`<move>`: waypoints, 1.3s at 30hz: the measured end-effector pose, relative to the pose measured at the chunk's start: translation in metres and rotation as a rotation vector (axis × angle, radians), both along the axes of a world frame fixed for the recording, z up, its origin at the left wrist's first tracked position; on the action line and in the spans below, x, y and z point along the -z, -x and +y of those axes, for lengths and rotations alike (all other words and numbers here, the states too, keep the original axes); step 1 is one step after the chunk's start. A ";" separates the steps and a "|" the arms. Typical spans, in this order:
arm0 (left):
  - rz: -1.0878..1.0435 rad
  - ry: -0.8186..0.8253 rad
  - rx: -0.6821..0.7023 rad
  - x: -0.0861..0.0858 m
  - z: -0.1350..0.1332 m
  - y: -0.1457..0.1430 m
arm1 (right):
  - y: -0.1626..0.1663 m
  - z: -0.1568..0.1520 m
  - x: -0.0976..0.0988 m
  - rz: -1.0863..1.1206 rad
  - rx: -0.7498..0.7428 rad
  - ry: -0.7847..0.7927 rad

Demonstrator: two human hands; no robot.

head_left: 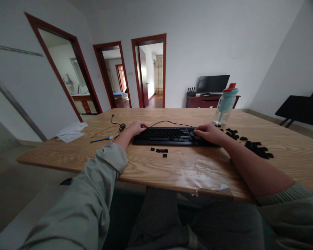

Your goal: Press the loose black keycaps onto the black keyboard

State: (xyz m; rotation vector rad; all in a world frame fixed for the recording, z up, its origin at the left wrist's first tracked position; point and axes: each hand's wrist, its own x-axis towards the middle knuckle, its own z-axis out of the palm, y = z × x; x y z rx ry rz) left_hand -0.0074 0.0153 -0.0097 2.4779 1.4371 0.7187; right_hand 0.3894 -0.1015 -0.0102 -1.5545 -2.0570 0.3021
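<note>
One black keyboard (169, 134), twelve o'clock, is touched at both ends by left hand (138, 128) and right hand (207, 133); whether gripped cannot be told. Best kept steady, loose keycaps (162, 150) at its seven o'clock undisturbed.

Dim, soft light leaves a pale glare on the tabletop (139, 165), and wide-angle distortion stretches the edges.

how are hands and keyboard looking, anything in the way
Left hand at left end of keyboard, right hand over right end. Keyboard flat on table. Loose keycaps close in front; bottle beyond right hand.
</note>
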 end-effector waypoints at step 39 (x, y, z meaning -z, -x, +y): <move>0.289 0.281 0.506 -0.045 -0.115 -0.078 | 0.007 -0.008 -0.005 -0.004 0.033 -0.013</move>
